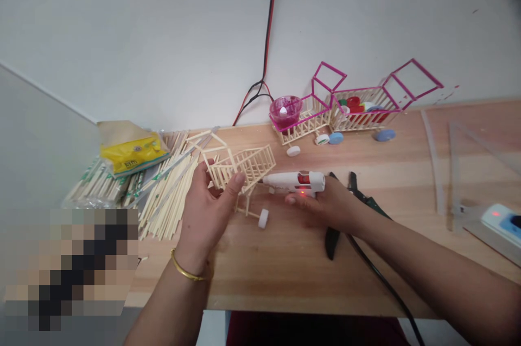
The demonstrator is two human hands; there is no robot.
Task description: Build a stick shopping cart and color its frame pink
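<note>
My left hand (207,205) grips a small cart frame (244,164) built from pale wooden sticks, thumb on its side, with a white bottle-cap wheel (263,218) hanging below. My right hand (325,205) holds a white hot glue gun (295,182) with a red light, its nozzle pointing left at the frame's lower right edge. The gun's black cord (378,275) runs back along my right forearm.
A heap of wooden sticks (163,194) and a yellow packet (130,153) lie at left. Two pink-trimmed stick carts (358,104) with caps, a pink cup (285,110) and loose caps stand at the back. Black pliers (345,210), clear glue sticks (433,161) and a power strip (499,221) lie right.
</note>
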